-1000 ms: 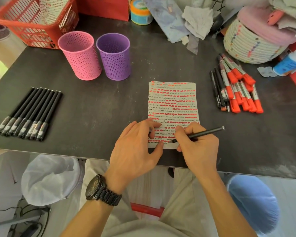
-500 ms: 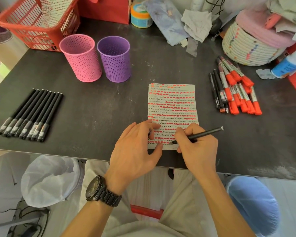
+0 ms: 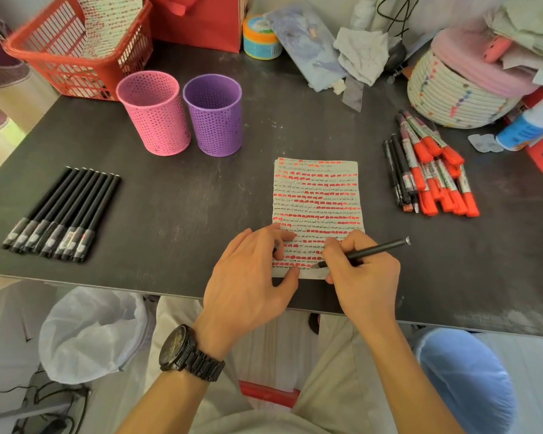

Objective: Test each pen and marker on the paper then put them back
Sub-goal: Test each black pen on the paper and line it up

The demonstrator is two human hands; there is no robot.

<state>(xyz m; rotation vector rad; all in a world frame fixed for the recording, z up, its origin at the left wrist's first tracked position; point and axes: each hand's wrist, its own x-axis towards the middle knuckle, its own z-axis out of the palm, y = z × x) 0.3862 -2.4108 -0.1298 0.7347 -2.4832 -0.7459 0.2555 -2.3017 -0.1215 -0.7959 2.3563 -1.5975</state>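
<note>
The right grip [image 3: 364,277] is closed around a black pen [image 3: 380,248], pinching it low on the barrel with the tip down on the last rows of the paper [image 3: 318,195] and the back end angled up to the right. The left grip [image 3: 251,270] holds nothing; its fingers are spread and press on the sheet's lower left corner, the thumb at the bottom edge. A black wristwatch [image 3: 185,352] sits on that wrist.

The paper lies near the front edge of the dark desk [image 3: 185,198], filled with alternating lines of orange marks and black scribbles. To its right lies a loose pile of orange markers [image 3: 436,183] with a few dark pens along its left side. Well to the left, a neat row of black pens [image 3: 60,214] lies side by side. Behind the sheet stand a pink mesh cup [image 3: 154,114] and a purple mesh cup [image 3: 213,114], touching, with a red basket [image 3: 69,57] beyond them.
</note>
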